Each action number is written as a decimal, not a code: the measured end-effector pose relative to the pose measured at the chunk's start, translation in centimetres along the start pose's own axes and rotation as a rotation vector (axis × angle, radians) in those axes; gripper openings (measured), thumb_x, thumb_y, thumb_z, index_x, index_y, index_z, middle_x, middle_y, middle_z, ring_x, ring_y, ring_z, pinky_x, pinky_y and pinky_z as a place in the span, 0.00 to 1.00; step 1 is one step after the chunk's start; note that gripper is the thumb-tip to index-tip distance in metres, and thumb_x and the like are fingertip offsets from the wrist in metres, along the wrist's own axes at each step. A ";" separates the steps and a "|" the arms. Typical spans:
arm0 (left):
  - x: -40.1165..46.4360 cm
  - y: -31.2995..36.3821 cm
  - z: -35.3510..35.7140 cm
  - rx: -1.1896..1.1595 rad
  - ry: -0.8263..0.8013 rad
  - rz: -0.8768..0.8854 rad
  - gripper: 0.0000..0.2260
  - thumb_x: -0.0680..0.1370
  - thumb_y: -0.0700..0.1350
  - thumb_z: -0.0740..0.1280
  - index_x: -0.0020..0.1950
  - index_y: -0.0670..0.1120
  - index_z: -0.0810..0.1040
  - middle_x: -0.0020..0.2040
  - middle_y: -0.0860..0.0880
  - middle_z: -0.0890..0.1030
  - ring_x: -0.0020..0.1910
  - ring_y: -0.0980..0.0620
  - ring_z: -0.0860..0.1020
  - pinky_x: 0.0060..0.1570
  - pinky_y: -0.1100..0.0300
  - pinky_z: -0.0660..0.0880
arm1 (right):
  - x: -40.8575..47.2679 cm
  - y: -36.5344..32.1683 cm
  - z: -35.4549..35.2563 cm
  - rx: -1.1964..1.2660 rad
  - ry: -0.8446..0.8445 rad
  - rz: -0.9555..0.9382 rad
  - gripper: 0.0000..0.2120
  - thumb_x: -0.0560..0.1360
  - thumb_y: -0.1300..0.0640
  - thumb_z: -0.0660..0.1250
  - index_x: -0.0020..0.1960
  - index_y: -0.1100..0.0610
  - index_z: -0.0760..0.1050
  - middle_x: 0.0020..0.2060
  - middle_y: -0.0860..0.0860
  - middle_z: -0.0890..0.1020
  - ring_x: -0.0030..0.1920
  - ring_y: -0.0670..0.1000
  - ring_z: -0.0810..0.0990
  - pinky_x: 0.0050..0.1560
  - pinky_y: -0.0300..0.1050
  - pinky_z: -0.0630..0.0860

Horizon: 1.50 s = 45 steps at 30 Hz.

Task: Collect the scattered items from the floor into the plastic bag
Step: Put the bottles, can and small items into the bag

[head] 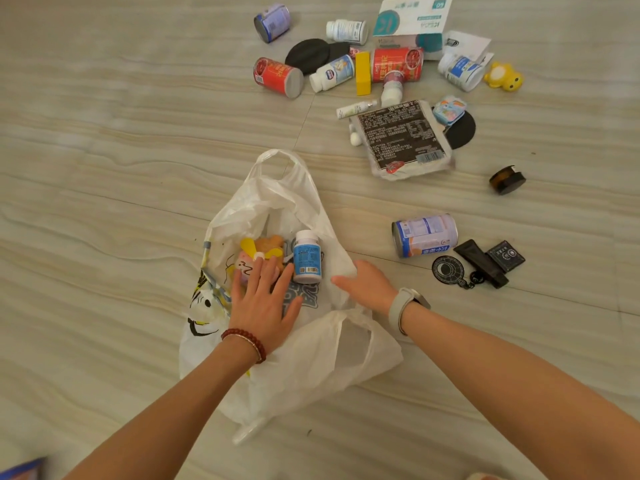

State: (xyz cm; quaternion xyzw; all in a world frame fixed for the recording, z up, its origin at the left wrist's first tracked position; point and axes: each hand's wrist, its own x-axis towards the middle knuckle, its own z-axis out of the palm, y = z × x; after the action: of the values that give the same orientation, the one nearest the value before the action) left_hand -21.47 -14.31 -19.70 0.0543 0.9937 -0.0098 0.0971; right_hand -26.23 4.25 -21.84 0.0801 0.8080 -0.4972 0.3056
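Few items are bagged so far: a blue-label bottle (307, 257) and toys sit in the plastic bag (287, 362). Left hand (264, 299) is laid flat inside, fingers spread; right hand (367, 285) grips the rim. Most clutter (cans (424, 234), bottles, packets) is left on the floor (104, 168).

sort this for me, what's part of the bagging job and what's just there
Job: bag; left hand inside it; right hand holding its rim; blue bottle already in; blue can, red cans, black packet, yellow duck on the floor.

Just there: bracelet; watch.
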 end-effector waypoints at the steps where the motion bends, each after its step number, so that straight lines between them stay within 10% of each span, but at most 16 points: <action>1: -0.1 0.0 -0.1 -0.003 -0.004 0.004 0.31 0.73 0.61 0.43 0.71 0.50 0.62 0.73 0.44 0.62 0.73 0.42 0.57 0.69 0.41 0.45 | -0.2 -0.3 0.1 -0.033 0.039 -0.029 0.08 0.75 0.55 0.63 0.42 0.60 0.74 0.39 0.54 0.76 0.45 0.54 0.75 0.44 0.45 0.69; 8: 0.2 0.4 -1.9 -0.183 0.022 -0.005 0.33 0.71 0.62 0.37 0.74 0.52 0.55 0.76 0.49 0.55 0.75 0.47 0.50 0.72 0.45 0.45 | -2.4 -5.5 -4.4 -0.029 0.581 -0.489 0.12 0.77 0.60 0.60 0.36 0.64 0.69 0.35 0.64 0.77 0.36 0.55 0.68 0.36 0.45 0.56; 12: 1.2 0.9 -3.4 -0.439 0.124 -0.026 0.30 0.73 0.60 0.44 0.69 0.47 0.67 0.71 0.45 0.65 0.70 0.44 0.63 0.68 0.43 0.60 | -3.3 -3.2 -5.7 -0.323 0.371 -0.431 0.13 0.77 0.51 0.58 0.47 0.60 0.73 0.43 0.56 0.78 0.44 0.57 0.74 0.45 0.48 0.69; 16: 2.6 3.9 -5.7 -0.471 0.235 0.150 0.21 0.75 0.54 0.52 0.62 0.46 0.72 0.65 0.42 0.72 0.62 0.42 0.71 0.60 0.44 0.70 | -4.4 1.5 -8.9 -0.457 0.548 -0.416 0.18 0.75 0.48 0.51 0.56 0.55 0.74 0.54 0.53 0.78 0.57 0.55 0.74 0.56 0.46 0.65; 19: 4.1 7.8 -6.9 -0.405 0.249 0.351 0.17 0.75 0.51 0.56 0.61 0.45 0.72 0.62 0.42 0.75 0.60 0.42 0.73 0.59 0.47 0.71 | -4.8 5.1 -11.8 -0.852 0.296 -0.254 0.28 0.75 0.47 0.56 0.73 0.51 0.55 0.74 0.50 0.57 0.75 0.53 0.52 0.72 0.59 0.50; 27: 7.1 14.0 -6.2 -0.369 0.183 0.427 0.20 0.73 0.49 0.55 0.60 0.43 0.73 0.58 0.41 0.77 0.56 0.42 0.77 0.54 0.46 0.73 | -0.5 4.5 -13.0 -1.002 0.321 -0.332 0.31 0.71 0.47 0.65 0.69 0.55 0.58 0.67 0.53 0.65 0.67 0.56 0.63 0.64 0.52 0.60; 35: 6.9 16.3 -2.9 -0.357 0.331 0.562 0.15 0.72 0.48 0.59 0.56 0.45 0.70 0.52 0.45 0.79 0.53 0.51 0.71 0.50 0.58 0.63 | -2.7 7.3 -17.0 -0.137 0.665 -0.196 0.24 0.67 0.51 0.71 0.59 0.57 0.68 0.53 0.52 0.72 0.52 0.51 0.72 0.49 0.42 0.69; 39: 8.1 18.7 -0.3 -0.117 0.118 0.554 0.19 0.70 0.55 0.61 0.57 0.46 0.72 0.55 0.46 0.78 0.55 0.46 0.77 0.54 0.54 0.64 | -4.5 8.6 -18.6 0.436 0.904 -0.104 0.14 0.73 0.54 0.67 0.53 0.54 0.65 0.42 0.43 0.71 0.41 0.40 0.74 0.34 0.26 0.72; 45: 10.3 22.9 2.0 0.013 -0.231 0.492 0.34 0.74 0.57 0.62 0.73 0.44 0.53 0.71 0.45 0.61 0.69 0.45 0.60 0.65 0.51 0.61 | -5.8 10.2 -18.6 0.628 1.015 -0.013 0.14 0.73 0.52 0.67 0.52 0.53 0.65 0.43 0.45 0.74 0.42 0.41 0.76 0.35 0.28 0.75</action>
State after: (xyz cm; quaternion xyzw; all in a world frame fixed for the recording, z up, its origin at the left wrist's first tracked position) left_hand -28.65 9.53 -23.83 0.2932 0.9329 0.0014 0.2090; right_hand -24.87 26.16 -20.25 0.3895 0.6678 -0.6137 -0.1600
